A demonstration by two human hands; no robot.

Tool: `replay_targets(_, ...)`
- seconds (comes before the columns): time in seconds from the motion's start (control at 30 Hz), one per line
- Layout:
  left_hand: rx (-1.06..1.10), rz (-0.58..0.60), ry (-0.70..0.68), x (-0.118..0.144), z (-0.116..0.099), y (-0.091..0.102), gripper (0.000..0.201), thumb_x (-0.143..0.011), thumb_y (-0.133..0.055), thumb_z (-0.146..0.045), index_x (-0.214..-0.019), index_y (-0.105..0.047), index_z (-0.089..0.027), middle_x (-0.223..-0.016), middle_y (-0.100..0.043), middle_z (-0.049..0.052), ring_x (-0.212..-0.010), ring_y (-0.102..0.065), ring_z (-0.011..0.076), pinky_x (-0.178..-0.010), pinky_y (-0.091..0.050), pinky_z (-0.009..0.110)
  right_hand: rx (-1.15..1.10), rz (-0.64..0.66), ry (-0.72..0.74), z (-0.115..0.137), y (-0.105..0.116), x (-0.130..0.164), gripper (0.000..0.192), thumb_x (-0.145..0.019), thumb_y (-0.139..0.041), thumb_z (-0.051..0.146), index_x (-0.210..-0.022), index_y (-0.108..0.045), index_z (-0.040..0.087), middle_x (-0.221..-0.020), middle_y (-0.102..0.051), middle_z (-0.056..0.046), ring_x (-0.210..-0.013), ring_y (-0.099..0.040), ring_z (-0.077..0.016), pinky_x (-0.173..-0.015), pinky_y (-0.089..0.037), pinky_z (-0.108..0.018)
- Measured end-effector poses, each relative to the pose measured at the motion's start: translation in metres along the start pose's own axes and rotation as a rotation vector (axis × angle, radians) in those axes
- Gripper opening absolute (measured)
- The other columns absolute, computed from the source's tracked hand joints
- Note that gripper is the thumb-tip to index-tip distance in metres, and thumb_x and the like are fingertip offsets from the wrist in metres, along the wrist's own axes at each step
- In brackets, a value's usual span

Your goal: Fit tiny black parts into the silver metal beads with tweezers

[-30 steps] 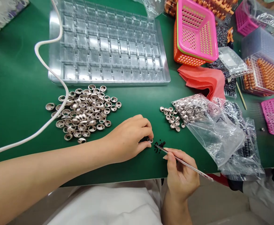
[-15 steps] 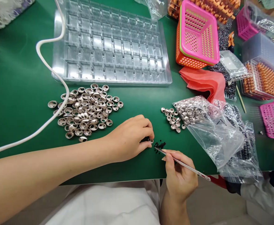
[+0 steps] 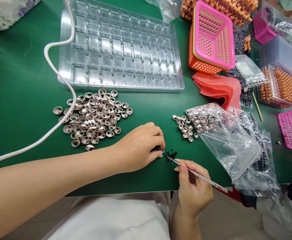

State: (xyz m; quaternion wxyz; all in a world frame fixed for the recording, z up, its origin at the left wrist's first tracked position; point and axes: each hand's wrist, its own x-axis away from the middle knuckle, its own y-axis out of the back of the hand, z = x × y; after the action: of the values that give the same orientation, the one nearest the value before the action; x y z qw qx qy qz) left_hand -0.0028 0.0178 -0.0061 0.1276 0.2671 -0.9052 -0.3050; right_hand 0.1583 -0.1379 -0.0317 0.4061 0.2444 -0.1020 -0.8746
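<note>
1. Left hand (image 3: 138, 146), centre frame, rests on green counter (image 3: 18, 100); fingers pinched on a small metal ring (image 3: 161, 150).
2. Right hand (image 3: 193, 190), lower centre-right, fingers closed on thin tweezers (image 3: 196, 173); tip sits at tiny black beads (image 3: 171, 156), just right of the ring.
3. Pile of metal cups (image 3: 93, 116) centre-left, w/ white cable (image 3: 58, 80) across it.
4. Clear compartment tray (image 3: 121, 50) at top; open plastic bag (image 3: 221, 133) of rings at right, pink basket (image 3: 211, 36) upper right.

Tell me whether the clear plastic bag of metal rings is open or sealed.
Open. The clear plastic bag lies on its side on the green table, and small metal rings have spilled out of its left-facing mouth.
</note>
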Motion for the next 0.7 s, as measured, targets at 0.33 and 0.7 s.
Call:
replay_targets(0.33,-0.004,-0.002,-0.003,-0.0002,-0.0001,-0.0001,0.005,-0.087,-0.075,-0.016,-0.092,-0.073,-0.017,-0.103,-0.069,0.004,-0.097,-0.057,0.0207,-0.082,-0.048,0.034,0.033,0.087,0.010,-0.0002,0.0042,-0.0002,0.016,-0.085,-0.073,0.011,-0.097,-0.070,0.021,-0.086,-0.077,-0.002,-0.070,-0.074,-0.0141,-0.058,-0.062,-0.024)
replay_targets(0.7,-0.003,-0.006,-0.012,-0.0006,0.0010,-0.0009,0.007,-0.086,-0.077,-0.016,-0.091,-0.073,-0.018,-0.101,-0.069,0.003,-0.096,-0.058,0.0203,-0.080,-0.047,0.033,0.008,-0.022,-0.020,0.0001,0.0012,0.0006,0.013,-0.086,-0.073,0.012,-0.095,-0.068,0.019,-0.083,-0.075,-0.002,-0.064,-0.071,-0.0121,-0.057,-0.061,-0.024)
